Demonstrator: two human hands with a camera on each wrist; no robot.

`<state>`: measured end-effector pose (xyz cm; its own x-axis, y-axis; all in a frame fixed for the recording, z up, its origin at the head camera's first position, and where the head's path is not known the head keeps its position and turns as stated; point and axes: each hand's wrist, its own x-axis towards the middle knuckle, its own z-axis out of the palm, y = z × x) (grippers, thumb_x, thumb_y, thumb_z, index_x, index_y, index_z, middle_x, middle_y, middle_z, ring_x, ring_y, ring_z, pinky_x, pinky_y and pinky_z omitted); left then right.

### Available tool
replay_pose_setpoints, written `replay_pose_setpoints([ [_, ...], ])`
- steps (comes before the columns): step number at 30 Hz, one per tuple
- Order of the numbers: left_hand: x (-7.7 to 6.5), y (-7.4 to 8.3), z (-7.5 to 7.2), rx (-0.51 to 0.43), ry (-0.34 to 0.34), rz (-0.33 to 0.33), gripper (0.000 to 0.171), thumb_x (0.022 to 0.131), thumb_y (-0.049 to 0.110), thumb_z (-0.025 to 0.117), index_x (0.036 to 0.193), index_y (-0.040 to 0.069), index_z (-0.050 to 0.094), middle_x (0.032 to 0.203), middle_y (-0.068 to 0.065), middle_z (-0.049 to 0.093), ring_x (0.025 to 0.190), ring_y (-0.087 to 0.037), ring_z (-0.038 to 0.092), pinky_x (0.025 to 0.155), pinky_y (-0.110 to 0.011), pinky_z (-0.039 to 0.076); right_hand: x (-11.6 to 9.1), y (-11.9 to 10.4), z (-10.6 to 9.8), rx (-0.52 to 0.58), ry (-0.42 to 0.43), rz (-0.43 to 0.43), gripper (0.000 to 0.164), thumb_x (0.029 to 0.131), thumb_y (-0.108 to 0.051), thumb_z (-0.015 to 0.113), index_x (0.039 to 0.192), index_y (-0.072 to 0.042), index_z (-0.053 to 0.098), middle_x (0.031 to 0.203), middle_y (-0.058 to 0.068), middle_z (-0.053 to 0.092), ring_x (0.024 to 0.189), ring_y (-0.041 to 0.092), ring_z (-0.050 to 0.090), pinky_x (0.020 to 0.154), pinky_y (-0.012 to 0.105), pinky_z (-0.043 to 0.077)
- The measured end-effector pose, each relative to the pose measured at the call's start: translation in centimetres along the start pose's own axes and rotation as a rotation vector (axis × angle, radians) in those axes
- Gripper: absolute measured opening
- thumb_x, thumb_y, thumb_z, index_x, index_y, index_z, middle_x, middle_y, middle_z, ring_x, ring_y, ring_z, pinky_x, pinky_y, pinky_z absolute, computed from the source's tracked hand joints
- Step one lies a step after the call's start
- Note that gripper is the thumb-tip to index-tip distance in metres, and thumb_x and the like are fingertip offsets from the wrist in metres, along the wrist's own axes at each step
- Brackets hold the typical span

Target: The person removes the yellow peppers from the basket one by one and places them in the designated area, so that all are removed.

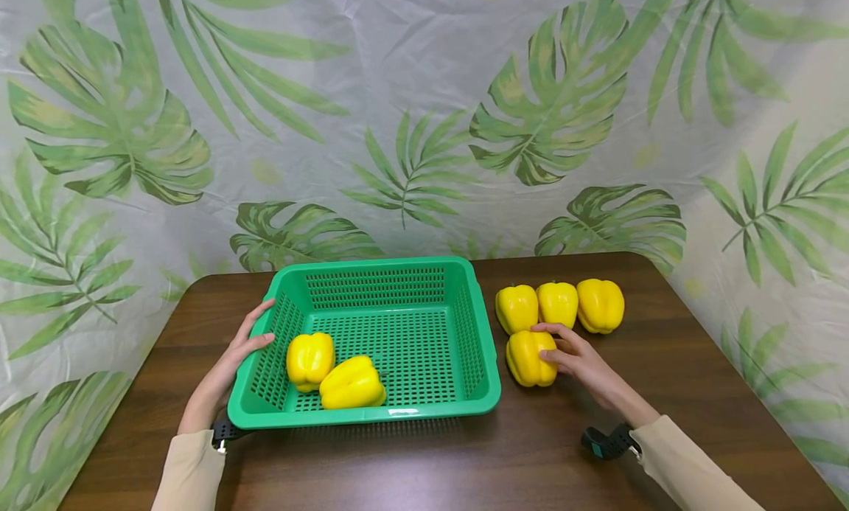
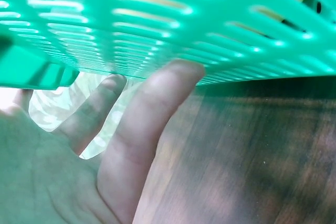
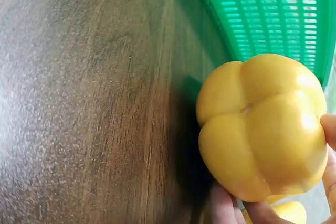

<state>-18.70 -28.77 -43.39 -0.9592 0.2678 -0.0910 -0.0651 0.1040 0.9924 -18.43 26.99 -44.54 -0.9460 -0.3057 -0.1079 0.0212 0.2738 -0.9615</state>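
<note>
A green plastic basket [image 1: 371, 416] stands on the table with two yellow bell peppers inside, one upright-looking pepper [image 1: 310, 360] and one lying pepper [image 1: 353, 384]. At its left side my left hand [image 1: 228, 363] grips the rim; in the left wrist view fingers [image 2: 149, 114] lie against the slotted outer wall. To the right of the basket, my right hand [image 1: 584, 363] holds a yellow bell pepper [image 1: 528, 358] between thumb and fingers. The right wrist view shows that pepper's lobed bottom end [image 3: 262, 124] facing the camera, fingertips at its sides.
Behind the held pepper, three more yellow peppers stand in a row: a left one [image 1: 516, 308], a middle one [image 1: 558, 303] and a right one [image 1: 601, 306]. The dark wooden table [image 1: 411, 467] ends at a leaf-patterned curtain [image 1: 424, 127].
</note>
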Motion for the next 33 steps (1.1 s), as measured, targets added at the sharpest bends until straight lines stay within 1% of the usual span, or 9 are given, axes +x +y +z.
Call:
replay_pose_setpoints([
  [5,0.02,-0.06,-0.02,-0.004,-0.001,0.001,0.06,0.103,0.025,0.037,0.154,0.033,0.006,0.156,-0.018,-0.004,0.128,-0.048,0.026,0.086,-0.051,0.047,0.12,0.24,-0.22,-0.021,0.009,-0.001,0.048,0.097,-0.019,0.056,0.139,-0.002,0.039,0.138,0.026,0.037,0.105,0.03,0.047,0.082,0.038,0.042],
  [12,0.03,-0.1,0.03,-0.004,0.0,0.002,0.06,0.103,0.025,0.037,0.154,0.033,0.006,0.156,-0.018,-0.003,0.127,-0.048,0.027,0.085,-0.05,0.047,0.11,0.58,-0.53,0.04,-0.022,-0.002,0.05,0.099,-0.019,0.053,0.142,-0.004,0.034,0.142,0.025,0.032,0.108,0.02,0.049,0.084,0.033,0.044],
  [15,0.05,-0.11,0.02,-0.002,0.002,0.003,0.06,0.103,0.025,0.037,0.154,0.033,0.006,0.155,-0.018,-0.003,0.126,-0.047,0.028,0.085,-0.05,0.047,0.04,0.65,-0.61,0.061,-0.023,-0.001,0.049,0.099,-0.019,0.053,0.142,-0.004,0.035,0.141,0.023,0.032,0.108,0.017,0.05,0.085,0.03,0.045],
  [19,0.07,-0.08,-0.07,0.009,0.01,-0.002,0.059,0.103,0.026,0.037,0.153,0.034,0.006,0.155,-0.017,-0.003,0.126,-0.048,0.028,0.086,-0.051,0.047,-0.03,0.71,-0.55,0.072,-0.024,-0.007,0.048,0.099,-0.018,0.054,0.141,-0.004,0.036,0.14,0.023,0.034,0.107,0.016,0.051,0.084,0.029,0.046],
  [23,0.07,-0.07,-0.08,0.002,0.005,-0.002,0.06,0.103,0.027,0.037,0.153,0.033,0.006,0.155,-0.018,-0.004,0.127,-0.049,0.027,0.086,-0.052,0.047,-0.11,0.68,-0.48,0.075,-0.025,-0.018,0.05,0.099,-0.017,0.053,0.142,-0.001,0.035,0.141,0.026,0.033,0.107,0.016,0.051,0.085,0.028,0.046],
  [26,0.06,-0.09,-0.05,-0.013,-0.004,0.004,0.06,0.103,0.026,0.037,0.154,0.033,0.006,0.155,-0.018,-0.004,0.127,-0.049,0.026,0.086,-0.05,0.047,-0.19,0.48,-0.51,0.068,-0.022,-0.015,0.051,0.099,-0.017,0.053,0.143,-0.002,0.034,0.143,0.025,0.031,0.115,0.02,0.048,0.087,0.027,0.045],
  [29,0.04,-0.09,-0.03,-0.022,-0.009,0.008,0.06,0.103,0.025,0.037,0.154,0.032,0.005,0.155,-0.018,-0.004,0.128,-0.048,0.026,0.085,-0.048,0.048,-0.23,0.2,-0.63,0.062,-0.012,-0.019,0.051,0.099,-0.018,0.053,0.143,-0.001,0.034,0.146,0.024,0.029,0.127,0.031,0.038,0.09,0.024,0.043],
  [31,0.04,-0.09,-0.02,-0.022,-0.011,0.009,0.06,0.103,0.025,0.037,0.154,0.032,0.005,0.155,-0.018,-0.004,0.128,-0.047,0.026,0.085,-0.047,0.048,-0.24,0.01,-0.74,0.063,-0.002,-0.031,0.05,0.099,-0.017,0.052,0.142,0.001,0.034,0.147,0.024,0.029,0.131,0.036,0.031,0.091,0.022,0.042],
  [33,0.03,-0.07,-0.03,-0.022,-0.011,0.009,0.06,0.103,0.025,0.037,0.154,0.032,0.006,0.155,-0.018,-0.004,0.127,-0.047,0.026,0.085,-0.047,0.048,-0.24,-0.17,-0.84,0.063,0.01,-0.055,0.049,0.1,-0.016,0.051,0.141,0.004,0.035,0.146,0.025,0.03,0.132,0.035,0.031,0.091,0.021,0.041],
])
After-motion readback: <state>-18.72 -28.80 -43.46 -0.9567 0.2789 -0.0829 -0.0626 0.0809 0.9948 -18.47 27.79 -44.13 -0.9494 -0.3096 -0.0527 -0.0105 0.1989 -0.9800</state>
